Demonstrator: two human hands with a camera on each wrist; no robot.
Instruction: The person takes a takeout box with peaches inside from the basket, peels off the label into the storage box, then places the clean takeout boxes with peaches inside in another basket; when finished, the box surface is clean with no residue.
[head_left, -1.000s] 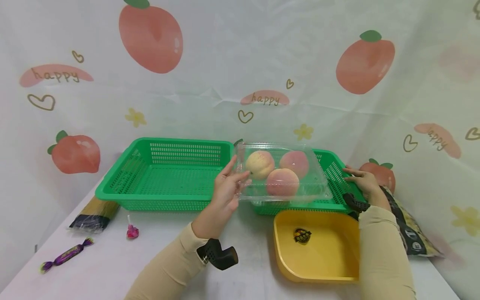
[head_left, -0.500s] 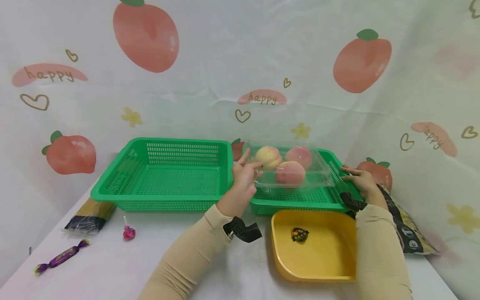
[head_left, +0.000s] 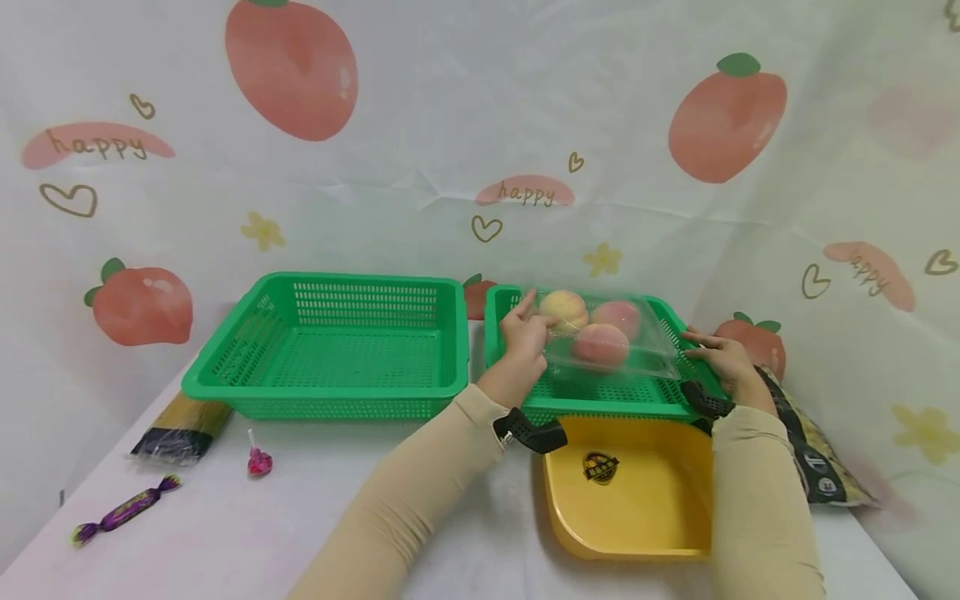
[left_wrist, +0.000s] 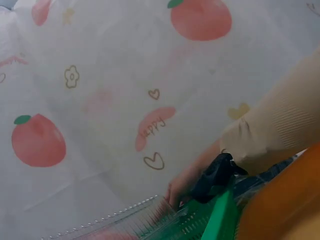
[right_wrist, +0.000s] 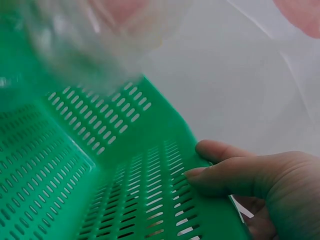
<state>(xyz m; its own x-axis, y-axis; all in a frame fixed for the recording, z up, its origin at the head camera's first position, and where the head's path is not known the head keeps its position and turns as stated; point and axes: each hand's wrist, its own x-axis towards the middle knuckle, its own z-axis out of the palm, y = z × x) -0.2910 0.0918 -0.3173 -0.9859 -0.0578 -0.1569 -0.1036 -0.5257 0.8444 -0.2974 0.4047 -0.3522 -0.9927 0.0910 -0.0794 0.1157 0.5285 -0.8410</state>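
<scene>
My left hand (head_left: pixel 522 337) holds a clear plastic box (head_left: pixel 652 357) by its left end, thumb and fingers about the edge. Inside lie three peaches (head_left: pixel 602 346), one yellowish and two pinker. The box hangs tilted over the right green basket (head_left: pixel 600 408), its right end lower; whether it touches the basket floor I cannot tell. Part of the box (left_wrist: pixel 120 222) shows at the bottom of the left wrist view. My right hand (head_left: pixel 726 367) pinches that basket's right rim; in the right wrist view the thumb presses the inner wall and the fingers go behind it.
A second green basket (head_left: pixel 330 402) stands to the left. In front of the right one sits a yellow basin (head_left: pixel 637 508). A lollipop (head_left: pixel 258 462), a purple-wrapped candy (head_left: pixel 126 510) and a plastic packet (head_left: pixel 180 429) lie at left. A black bag (head_left: pixel 821 467) rests at far right.
My left hand has carried the box of peaches to the right and lower over the right basket, tilting it. My right hand keeps its place on the rim.
</scene>
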